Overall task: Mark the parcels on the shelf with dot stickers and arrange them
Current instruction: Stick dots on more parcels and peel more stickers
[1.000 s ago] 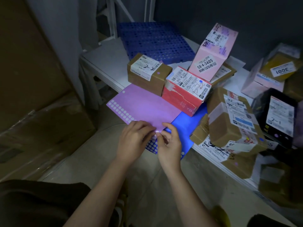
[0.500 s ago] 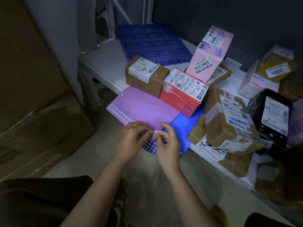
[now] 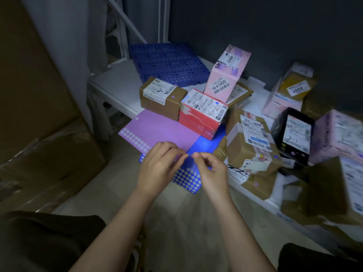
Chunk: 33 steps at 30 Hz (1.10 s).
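Observation:
A purple dot-sticker sheet [image 3: 161, 132] lies over a blue dot-sticker sheet [image 3: 186, 177] at the white shelf's [image 3: 117, 85] front edge. My left hand [image 3: 159, 165] pinches the purple sheet's near corner. Just to its right, my right hand [image 3: 212, 171] has thumb and forefinger pinched together, seemingly on a small dot sticker too small to make out. Behind the sheets stand a brown box [image 3: 161, 103] with a purple dot and a red box [image 3: 198, 122] with a blue dot. A taped brown parcel [image 3: 249, 146] lies to the right.
A pink box [image 3: 225, 75] leans upright behind the red one. A black parcel [image 3: 294, 134] and pink parcels [image 3: 337, 134] crowd the right of the shelf. A blue perforated panel [image 3: 169, 63] lies at the back left. Large wrapped cartons [image 3: 39, 114] stand on the left.
My hands were together at the purple sheet's corner. They have drawn slightly apart, the right one lifting off to the right with its fingertips pinched.

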{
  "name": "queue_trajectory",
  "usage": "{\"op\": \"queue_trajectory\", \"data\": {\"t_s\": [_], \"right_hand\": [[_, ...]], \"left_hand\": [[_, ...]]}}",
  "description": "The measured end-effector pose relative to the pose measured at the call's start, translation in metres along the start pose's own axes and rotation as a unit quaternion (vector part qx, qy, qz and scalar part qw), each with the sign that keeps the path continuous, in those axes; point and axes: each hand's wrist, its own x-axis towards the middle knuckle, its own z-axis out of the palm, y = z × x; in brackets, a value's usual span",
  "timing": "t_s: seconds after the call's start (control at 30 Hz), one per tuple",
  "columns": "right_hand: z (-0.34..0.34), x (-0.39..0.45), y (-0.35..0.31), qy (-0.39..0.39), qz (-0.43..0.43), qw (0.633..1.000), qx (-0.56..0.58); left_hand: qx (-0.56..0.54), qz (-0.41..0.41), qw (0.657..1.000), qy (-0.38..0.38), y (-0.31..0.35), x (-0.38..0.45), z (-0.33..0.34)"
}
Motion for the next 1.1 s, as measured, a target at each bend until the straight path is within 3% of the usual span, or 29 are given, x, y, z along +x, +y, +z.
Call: {"op": "queue_trajectory", "data": {"t_s": [0.33, 0.57, 0.83, 0.93, 1.03, 1.1], "right_hand": [[-0.080, -0.041, -0.049, 0.021, 0.067, 0.988, 0.139], [-0.153, -0.075, -0.068, 0.069, 0.056, 0.988, 0.128], [-0.244, -0.104, -0.062, 0.225, 0.011, 0.971, 0.076], [-0.286, -0.107, -0.055, 0.260, 0.015, 0.965, 0.041], [-0.322, -0.098, -0.046, 0.253, 0.030, 0.967, -0.029], [-0.339, -0.085, -0.037, 0.249, 0.027, 0.962, -0.112]], "left_hand": [[-0.019, 0.130, 0.991, 0.029, 0.079, 0.023, -0.004], [-0.048, 0.224, 0.973, 0.020, 0.154, 0.035, 0.002], [-0.090, 0.286, 0.954, -0.020, 0.237, 0.047, 0.040], [-0.112, 0.259, 0.955, -0.091, 0.255, 0.048, 0.060], [-0.149, 0.126, 0.957, -0.214, 0.277, 0.051, 0.075], [-0.174, 0.036, 0.941, -0.287, 0.288, 0.055, 0.086]]}}
